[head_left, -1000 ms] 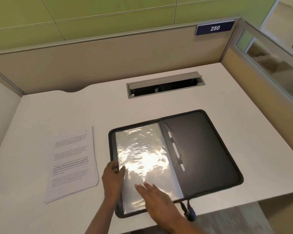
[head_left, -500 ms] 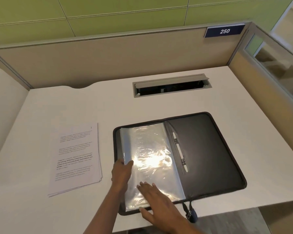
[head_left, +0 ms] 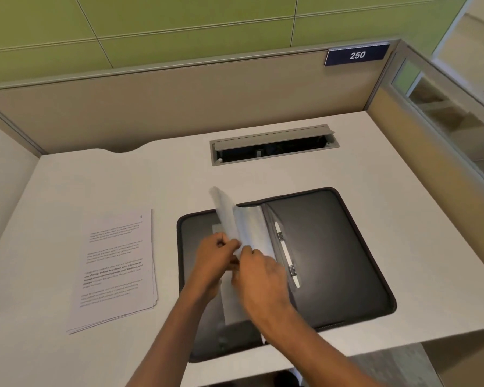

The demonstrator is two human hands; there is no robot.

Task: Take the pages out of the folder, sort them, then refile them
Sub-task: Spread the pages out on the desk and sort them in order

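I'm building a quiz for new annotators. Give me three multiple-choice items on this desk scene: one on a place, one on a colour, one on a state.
1. Where does the stack of printed pages lie?
A. left of the folder
B. inside the folder
C. on a chair

2. What colour is the folder?
A. red
B. black
C. yellow

3. How do the clear sleeves stand?
A. flat on the cover
B. raised on edge
C. rolled into a tube

Answers:
1 A, the stack rests on the desk beside the folder's left edge.
2 B, both covers are black.
3 B, the left hand and right hand hold them up off the left cover.
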